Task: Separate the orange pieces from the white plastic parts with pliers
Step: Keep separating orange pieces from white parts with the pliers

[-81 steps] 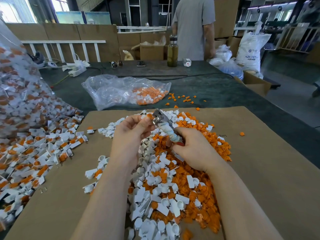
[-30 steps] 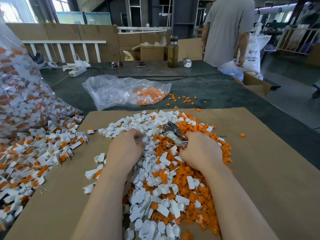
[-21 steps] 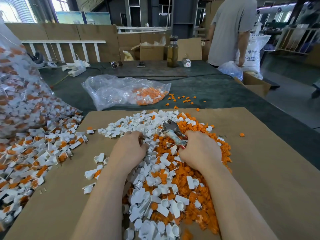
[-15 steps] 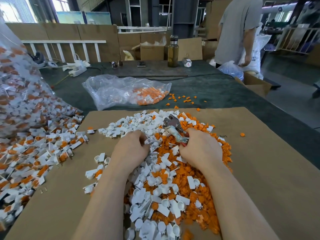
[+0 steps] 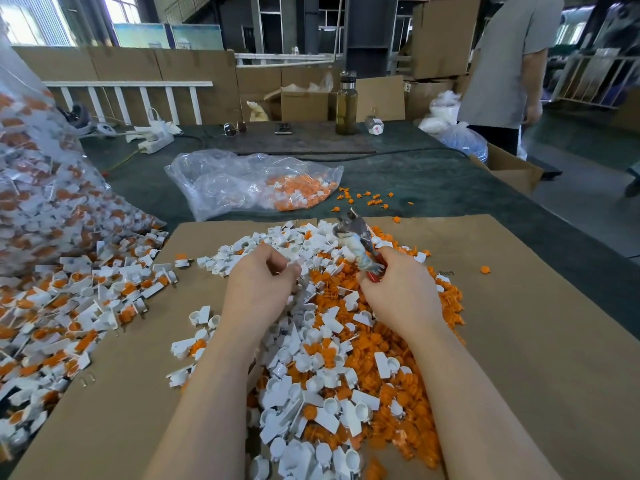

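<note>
At the far left of the frame a big clear bag point(image 5: 41, 174) bulges with unsorted white plastic parts that carry orange inserts, and more of them spill from it across the dark green desk point(image 5: 450, 188) onto the left edge of a brown cardboard sheet point(image 5: 536, 341). Above the sheet, left of centre, a smaller clear bag point(image 5: 242, 181) holds loose orange pieces, with a few more scattered on the desk to its right. In the middle of the frame a mixed heap point(image 5: 332, 358) of white plastic parts and orange pieces covers the cardboard. The left hand point(image 5: 258, 289) sits on the heap's upper left side, fingers curled and thumb meeting fingertips in a pinch; it seems to hold a small white part, though the part itself is hard to make out. Half a second ago this hand lay flatter, digging in the pile; it has now lifted slightly with its pick. Just to the right, the right hand point(image 5: 398, 292) grips the red-handled pliers point(image 5: 356, 244), whose metal nose has swung up and away from the heap, jaws slightly parted and holding nothing. That suggests one part is finished and the next is about to be brought to the pliers. At the upper right a person in a grey shirt point(image 5: 509, 60) stands beside cardboard boxes.
</note>
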The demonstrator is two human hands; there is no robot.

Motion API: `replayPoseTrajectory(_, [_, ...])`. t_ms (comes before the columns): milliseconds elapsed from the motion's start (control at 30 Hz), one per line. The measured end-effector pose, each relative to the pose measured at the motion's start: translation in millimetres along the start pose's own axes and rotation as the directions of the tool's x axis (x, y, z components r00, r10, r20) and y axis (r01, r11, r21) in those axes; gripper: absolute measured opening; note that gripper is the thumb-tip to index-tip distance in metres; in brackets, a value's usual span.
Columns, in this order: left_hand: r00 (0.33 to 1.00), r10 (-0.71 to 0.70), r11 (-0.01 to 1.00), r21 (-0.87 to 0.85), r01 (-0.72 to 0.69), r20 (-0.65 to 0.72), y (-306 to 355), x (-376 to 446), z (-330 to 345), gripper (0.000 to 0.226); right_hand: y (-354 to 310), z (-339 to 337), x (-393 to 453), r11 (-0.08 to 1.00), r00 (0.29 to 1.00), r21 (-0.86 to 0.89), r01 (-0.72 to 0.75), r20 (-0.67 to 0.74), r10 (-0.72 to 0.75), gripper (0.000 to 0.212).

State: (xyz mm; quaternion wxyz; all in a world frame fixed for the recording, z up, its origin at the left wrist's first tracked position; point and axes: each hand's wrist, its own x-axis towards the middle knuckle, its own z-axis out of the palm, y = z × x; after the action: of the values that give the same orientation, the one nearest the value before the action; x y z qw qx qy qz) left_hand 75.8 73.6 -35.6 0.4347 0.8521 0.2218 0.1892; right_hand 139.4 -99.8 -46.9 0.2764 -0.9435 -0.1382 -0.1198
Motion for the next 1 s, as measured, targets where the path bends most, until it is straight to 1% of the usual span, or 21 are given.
replayPoseTrajectory(67, [1.000,0.015,0.998,-0.061,-0.015,-0.008,0.5,0.3,0.5,0.017,0.3,0.2,0.8,0.998,1.000,0.063,0.009,0.011,-0.010,0.013])
replayPoseTrajectory(133, [0.999,0.036,0.998,-0.056,-0.037,-0.022,1.3,0.0,0.7,0.016,-0.4,1.1,0.9,0.995,1.000,0.093,0.019,0.015,-0.021,0.018])
replayPoseTrajectory(200, [0.995,0.090,0.993,0.082,-0.086,-0.048,1.2,-0.8,1.6,0.016,-1.5,2.0,0.6,0.995,0.999,0.090,0.031,0.008,-0.032,0.018])
replayPoseTrajectory(267, [0.986,0.162,0.957,0.251,-0.144,-0.051,1.2,-2.5,3.6,0.014,-2.4,2.4,-0.3,0.996,0.999,0.080,0.045,-0.009,-0.045,0.016])
replayPoseTrajectory(300, [0.982,0.183,0.938,0.308,-0.161,-0.043,1.2,-3.2,4.7,0.010,-2.5,2.2,-0.5,0.995,0.999,0.081,0.050,-0.019,-0.049,0.014])
replayPoseTrajectory(367, [0.983,0.181,0.916,0.368,-0.161,-0.019,2.2,-4.1,5.6,0.004,-2.8,1.6,-0.6,0.994,0.998,0.097,0.048,-0.039,-0.044,0.012])
replayPoseTrajectory(400, [0.986,0.169,0.912,0.379,-0.156,-0.002,2.7,-4.1,5.7,0.006,-3.0,1.7,-0.6,0.994,0.998,0.103,0.042,-0.046,-0.038,0.013])
replayPoseTrajectory(500, [0.986,0.146,0.920,0.355,-0.165,0.078,1.8,-4.3,5.3,0.018,-3.1,2.5,0.3,0.995,0.999,0.097,0.031,-0.044,-0.027,0.014])
replayPoseTrajectory(567, [0.981,0.139,0.930,0.324,-0.175,0.132,-0.2,-5.0,4.8,0.028,-3.4,3.2,0.3,0.994,0.999,0.102,0.031,-0.041,-0.027,0.022])
replayPoseTrajectory(600, [0.980,0.136,0.935,0.306,-0.176,0.147,-1.3,-4.9,4.8,0.029,-3.6,3.1,0.3,0.993,0.999,0.110,0.031,-0.042,-0.027,0.024])
replayPoseTrajectory(733, [0.980,0.145,0.945,0.275,-0.179,0.139,-1.1,-3.8,8.0,0.013,-5.6,1.4,-0.8,0.985,0.998,0.165,0.049,-0.057,-0.040,0.021])
replayPoseTrajectory(867, [0.972,0.154,0.951,0.241,-0.195,0.178,-0.3,-3.3,9.9,0.012,-7.6,0.5,-0.9,0.976,0.997,0.208,0.057,-0.055,-0.047,0.018])
replayPoseTrajectory(1000, [0.971,0.142,0.964,0.197,-0.180,0.193,-0.7,-4.1,8.1,0.014,-6.4,0.4,-0.7,0.970,0.998,0.239,0.044,-0.057,-0.032,0.021])
